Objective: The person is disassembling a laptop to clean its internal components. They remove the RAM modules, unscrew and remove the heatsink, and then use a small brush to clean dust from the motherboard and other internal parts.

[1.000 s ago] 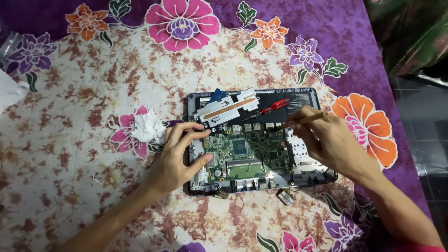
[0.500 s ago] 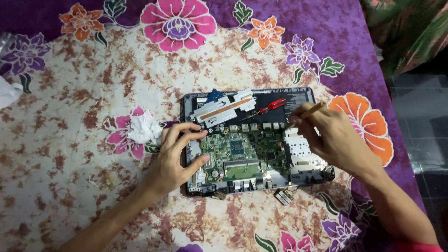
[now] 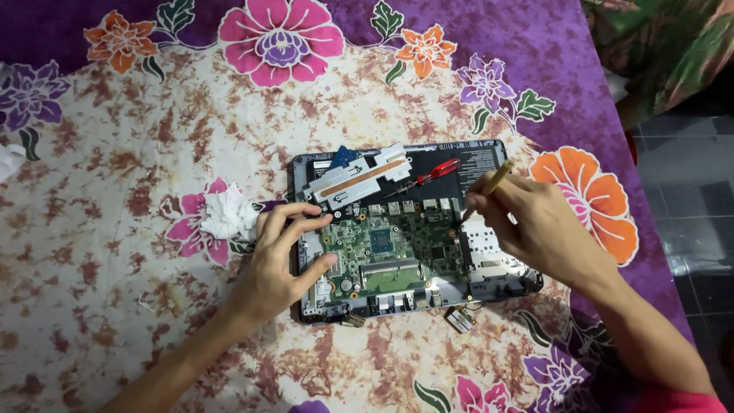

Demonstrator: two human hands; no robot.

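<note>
Opened laptop base (image 3: 413, 237) on the flowered cloth (image 3: 153, 153). My left hand (image 3: 279, 256) lies flat, fingers spread, steadying its left edge; my right hand (image 3: 535, 222) pinches a slim yellow-handled tool (image 3: 489, 183), tip angled to the green board (image 3: 390, 248). The red screwdriver (image 3: 432, 173) rests beside the heatsink (image 3: 359, 177).

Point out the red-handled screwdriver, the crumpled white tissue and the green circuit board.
Red-handled screwdriver (image 3: 438, 170), head view, on its red handle.
Crumpled white tissue (image 3: 225, 214), head view, on its middle.
Green circuit board (image 3: 390, 248), head view, on its bare centre.
</note>
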